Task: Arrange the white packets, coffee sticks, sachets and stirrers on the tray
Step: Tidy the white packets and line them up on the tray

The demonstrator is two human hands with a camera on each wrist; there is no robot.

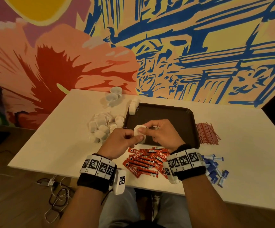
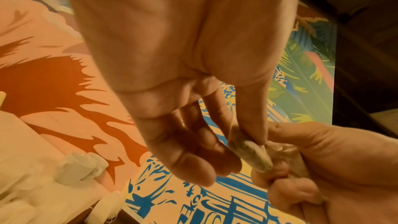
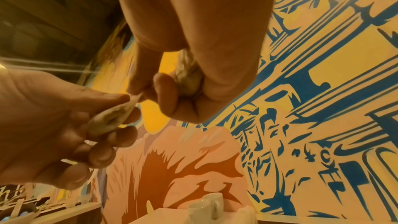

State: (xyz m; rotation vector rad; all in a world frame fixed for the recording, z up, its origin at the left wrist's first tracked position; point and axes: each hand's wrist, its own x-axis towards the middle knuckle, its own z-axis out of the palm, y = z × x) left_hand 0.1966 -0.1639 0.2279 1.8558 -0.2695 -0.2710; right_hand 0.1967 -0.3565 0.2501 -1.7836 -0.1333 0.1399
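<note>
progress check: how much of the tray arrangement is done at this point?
Early. Done: a short stack of white packets stands at the tray far-left corner. In hand: left hand and right hand pinch white packets above the tray. Left: packet pile, coffee sticks, blue sachets and red stirrers, all on the table.

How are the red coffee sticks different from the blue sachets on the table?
The coffee sticks are red with white Nescafe lettering; the blue sachets are blue and white, their print too small to read. The coffee sticks lie between the two wrists, just in front of the tray; the blue sachets lie farther right, past the right wrist. Both are loose, jumbled piles on the white table, and neither is on the tray yet.
</note>
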